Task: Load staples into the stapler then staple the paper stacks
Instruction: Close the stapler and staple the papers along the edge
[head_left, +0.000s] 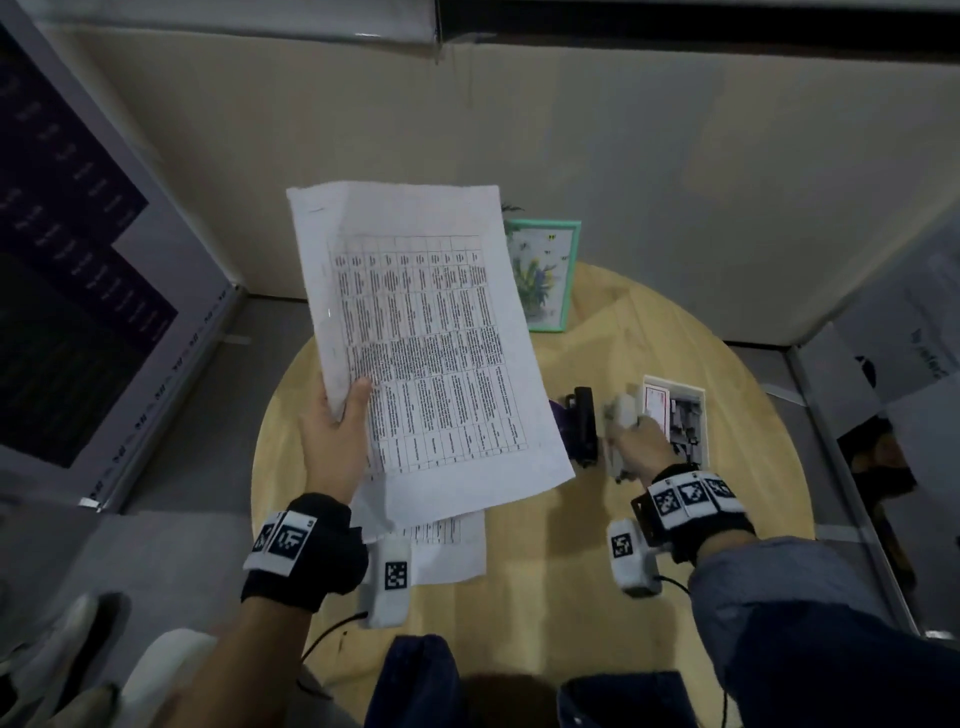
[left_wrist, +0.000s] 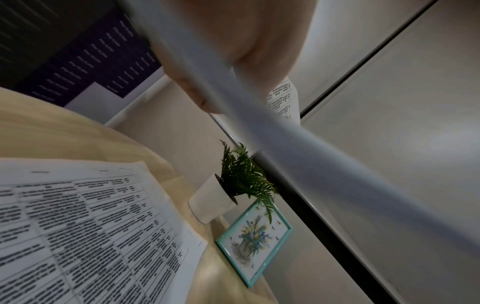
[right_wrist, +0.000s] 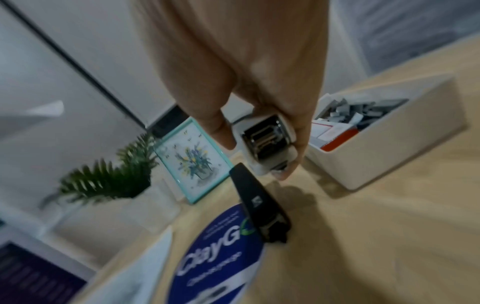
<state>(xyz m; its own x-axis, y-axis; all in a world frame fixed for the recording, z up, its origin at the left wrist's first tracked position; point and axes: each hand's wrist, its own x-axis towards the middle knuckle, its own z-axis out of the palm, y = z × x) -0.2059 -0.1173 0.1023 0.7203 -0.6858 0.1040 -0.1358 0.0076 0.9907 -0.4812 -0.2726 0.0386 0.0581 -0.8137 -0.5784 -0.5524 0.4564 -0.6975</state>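
L hand (head_left: 335, 434) fingers pinch paper stack (head_left: 421, 343) mid-frame, lifted off bench (head_left: 649, 530) — R hand (head_left: 636, 441) grips white stapler (head_left: 621, 431) (black stapler (head_left: 584, 426) just left).

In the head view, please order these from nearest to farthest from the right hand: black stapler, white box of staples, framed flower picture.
From the right hand:
1. Black stapler, just left of it.
2. White box of staples, just right; too close to the stapler to rank surely.
3. Framed flower picture, clearly farthest, at the table's back edge.
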